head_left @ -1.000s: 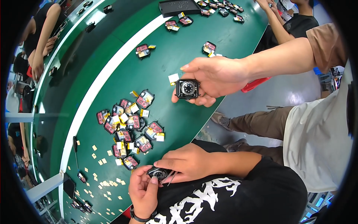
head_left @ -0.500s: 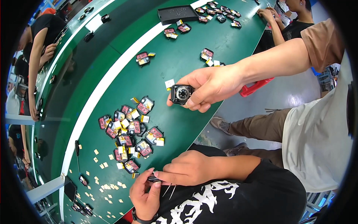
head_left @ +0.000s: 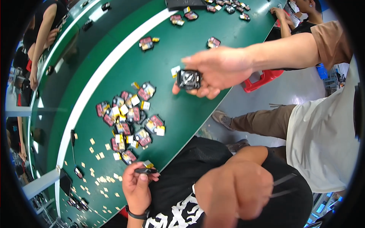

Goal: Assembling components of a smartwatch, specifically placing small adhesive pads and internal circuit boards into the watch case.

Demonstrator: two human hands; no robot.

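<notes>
My left hand (head_left: 137, 186), with a dark band at its wrist, grips a thin black watch case (head_left: 146, 171) edge-on near the table's front edge. A small white-and-yellow battery (head_left: 148, 164) shows at the case's upper edge. Blurred by motion, my right hand (head_left: 235, 190) is closed in front of my black shirt, with thin metal tweezers (head_left: 283, 186) sticking out to its right. On the green table (head_left: 178, 121), just beyond my left hand, lie several opened watch cases (head_left: 133, 114) with red-and-black insides and attached batteries.
From the right, a standing person's hand (head_left: 224, 72) holds out a black watch (head_left: 189, 79) over the table. Small beige squares (head_left: 104, 179) are scattered at the left, near a thin screwdriver (head_left: 73, 142). A black tray (head_left: 186, 4) and more cases lie farther back.
My right hand has left the watch case and swung right and nearer to me with the tweezers. The other person's hand has opened out somewhat around the watch. The whole view has shifted.
</notes>
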